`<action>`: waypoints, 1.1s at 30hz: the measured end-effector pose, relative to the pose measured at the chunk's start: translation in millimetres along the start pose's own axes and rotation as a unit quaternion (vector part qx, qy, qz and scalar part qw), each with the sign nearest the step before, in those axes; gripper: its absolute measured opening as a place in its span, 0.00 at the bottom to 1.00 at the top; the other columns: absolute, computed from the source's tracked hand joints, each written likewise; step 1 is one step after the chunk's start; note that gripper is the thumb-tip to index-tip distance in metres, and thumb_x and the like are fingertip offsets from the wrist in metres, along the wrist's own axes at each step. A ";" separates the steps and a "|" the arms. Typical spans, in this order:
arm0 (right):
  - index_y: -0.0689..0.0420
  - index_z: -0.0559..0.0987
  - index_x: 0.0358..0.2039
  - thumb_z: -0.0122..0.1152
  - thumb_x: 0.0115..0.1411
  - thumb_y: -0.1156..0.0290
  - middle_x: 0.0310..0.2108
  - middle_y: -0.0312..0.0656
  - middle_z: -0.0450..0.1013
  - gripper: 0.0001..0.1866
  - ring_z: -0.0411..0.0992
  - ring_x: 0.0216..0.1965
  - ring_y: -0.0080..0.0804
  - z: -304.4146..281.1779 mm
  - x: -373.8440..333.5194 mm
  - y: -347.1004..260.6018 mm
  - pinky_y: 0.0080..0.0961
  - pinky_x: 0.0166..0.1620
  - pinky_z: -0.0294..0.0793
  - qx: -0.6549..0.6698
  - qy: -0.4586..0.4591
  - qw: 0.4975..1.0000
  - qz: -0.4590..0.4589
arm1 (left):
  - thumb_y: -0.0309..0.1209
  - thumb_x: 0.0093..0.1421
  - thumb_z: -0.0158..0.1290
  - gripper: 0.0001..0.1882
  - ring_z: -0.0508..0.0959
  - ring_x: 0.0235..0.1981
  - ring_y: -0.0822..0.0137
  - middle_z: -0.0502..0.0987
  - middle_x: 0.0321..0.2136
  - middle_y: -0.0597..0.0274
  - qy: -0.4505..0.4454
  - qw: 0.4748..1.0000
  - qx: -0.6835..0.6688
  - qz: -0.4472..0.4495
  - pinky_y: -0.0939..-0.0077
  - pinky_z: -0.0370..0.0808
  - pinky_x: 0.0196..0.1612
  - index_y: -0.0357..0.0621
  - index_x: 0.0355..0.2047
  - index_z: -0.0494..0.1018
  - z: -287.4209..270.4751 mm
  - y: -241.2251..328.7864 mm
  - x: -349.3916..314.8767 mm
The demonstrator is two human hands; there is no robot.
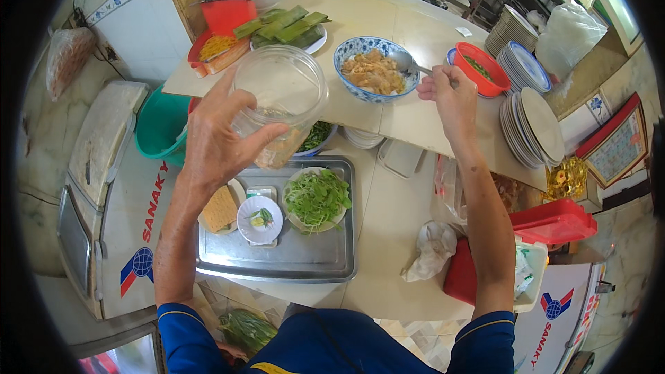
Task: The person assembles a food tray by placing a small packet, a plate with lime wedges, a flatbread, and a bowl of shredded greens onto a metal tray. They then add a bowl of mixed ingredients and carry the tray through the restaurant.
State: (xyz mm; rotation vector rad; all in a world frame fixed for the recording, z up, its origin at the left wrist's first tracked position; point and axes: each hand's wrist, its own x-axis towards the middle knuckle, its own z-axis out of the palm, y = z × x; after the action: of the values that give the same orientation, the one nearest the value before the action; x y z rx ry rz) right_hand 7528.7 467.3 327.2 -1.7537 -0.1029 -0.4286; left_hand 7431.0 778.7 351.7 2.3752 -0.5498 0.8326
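Note:
My left hand (213, 131) is closed around a clear plastic jar (294, 76), tilted and without a lid over its mouth. Some light brown contents show low in the jar, too blurred by the plastic to name. A spoon (410, 64) is pinched in my right hand (451, 97), its bowl end over the right side of a blue-and-white patterned bowl (364, 93). Brownish, saucy food (374, 70) fills much of that bowl, which stands on the raised counter between my hands.
Below the counter lies a metal tray (322, 260) with leafy greens (316, 197), a small white dish (260, 230) and a tan block (219, 208). Leaf-wrapped parcels (287, 24) sit behind the jar. To the right stand a red bowl (485, 82) and stacked plates (540, 125).

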 end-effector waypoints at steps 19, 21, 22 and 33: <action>0.67 0.74 0.33 0.57 0.55 0.62 0.21 0.43 0.73 0.17 0.69 0.18 0.22 -97.9 -23.9 -127.5 0.16 0.22 0.68 0.047 -0.051 0.995 -0.066 | 0.37 0.39 0.67 0.20 0.70 0.48 0.41 0.74 0.36 0.38 -0.005 0.987 -0.094 0.129 0.61 0.70 0.45 0.36 0.24 0.70 67.8 114.7 68.0; 0.67 0.74 0.34 0.55 0.56 0.60 0.22 0.43 0.73 0.19 0.70 0.18 0.23 -107.6 -5.3 -113.7 0.16 0.22 0.68 0.074 -0.117 0.989 -0.049 | 0.38 0.40 0.66 0.20 0.72 0.45 0.43 0.74 0.33 0.40 -0.016 0.984 -0.143 0.103 0.61 0.69 0.44 0.36 0.23 0.70 97.5 124.4 78.0; 0.67 0.73 0.36 0.55 0.57 0.59 0.24 0.43 0.73 0.20 0.70 0.19 0.22 -116.1 8.2 -105.6 0.15 0.23 0.69 0.035 -0.063 0.997 -0.036 | 0.39 0.40 0.66 0.20 0.73 0.44 0.43 0.75 0.32 0.41 -0.020 0.982 -0.164 0.087 0.61 0.69 0.43 0.36 0.23 0.70 111.4 127.5 82.6; 0.62 0.77 0.36 0.54 0.50 0.67 0.33 0.54 0.75 0.15 0.75 0.35 0.43 -178.0 187.1 53.0 0.35 0.39 0.74 -0.558 -0.111 0.820 -0.057 | 0.45 0.40 0.64 0.23 0.72 0.35 0.46 0.71 0.34 0.43 0.070 0.994 -0.090 -0.002 0.61 0.70 0.38 0.37 0.23 0.72 222.1 152.9 130.7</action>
State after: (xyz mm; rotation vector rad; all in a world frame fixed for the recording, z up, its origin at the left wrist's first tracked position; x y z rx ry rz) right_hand 7677.2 253.9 371.2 -2.9807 -0.1349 -0.3862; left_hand 7540.2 499.7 349.8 2.1367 -0.5394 0.9009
